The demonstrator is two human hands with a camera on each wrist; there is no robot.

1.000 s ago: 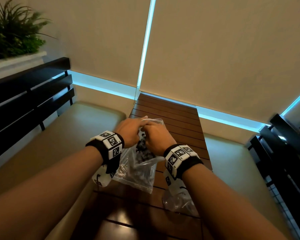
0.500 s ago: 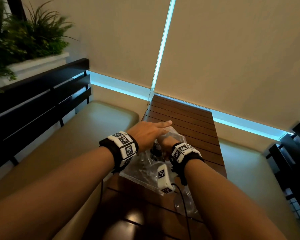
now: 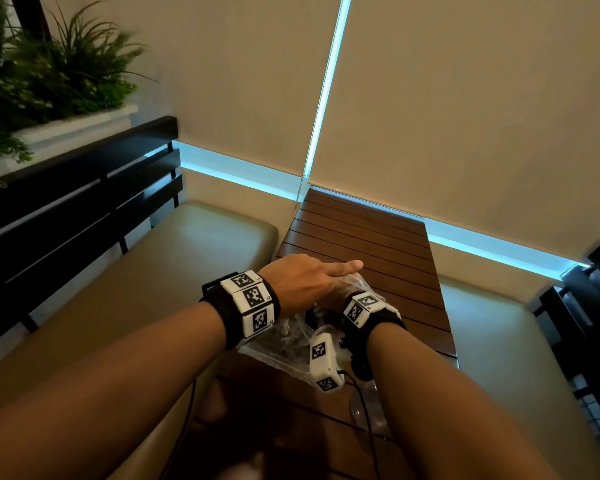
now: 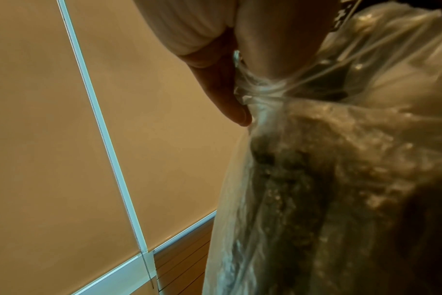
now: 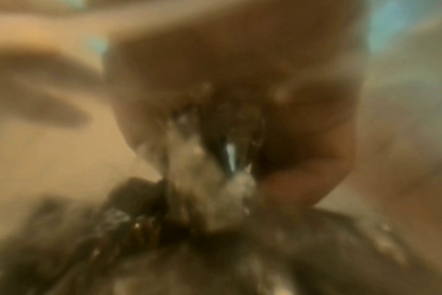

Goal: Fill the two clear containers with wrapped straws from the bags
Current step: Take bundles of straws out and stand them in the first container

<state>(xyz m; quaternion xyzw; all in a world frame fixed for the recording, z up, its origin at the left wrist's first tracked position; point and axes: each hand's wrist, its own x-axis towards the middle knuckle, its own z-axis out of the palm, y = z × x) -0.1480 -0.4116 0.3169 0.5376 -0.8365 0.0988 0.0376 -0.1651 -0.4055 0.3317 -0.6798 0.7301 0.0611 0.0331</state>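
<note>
Bag (image 3: 293,336) neck in both hands' grip (right hand (image 3: 329,299) half-hidden).

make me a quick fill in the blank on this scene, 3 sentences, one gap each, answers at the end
1. The clear plastic bag lies on a slatted table made of ____.
2. In the left wrist view, the bag's neck is bunched and ____ shut.
3. The left hand reaches over the bag with its index finger held ____, while the right hand is mostly hidden beneath it.

Missing words: wood; tied; straight
</note>
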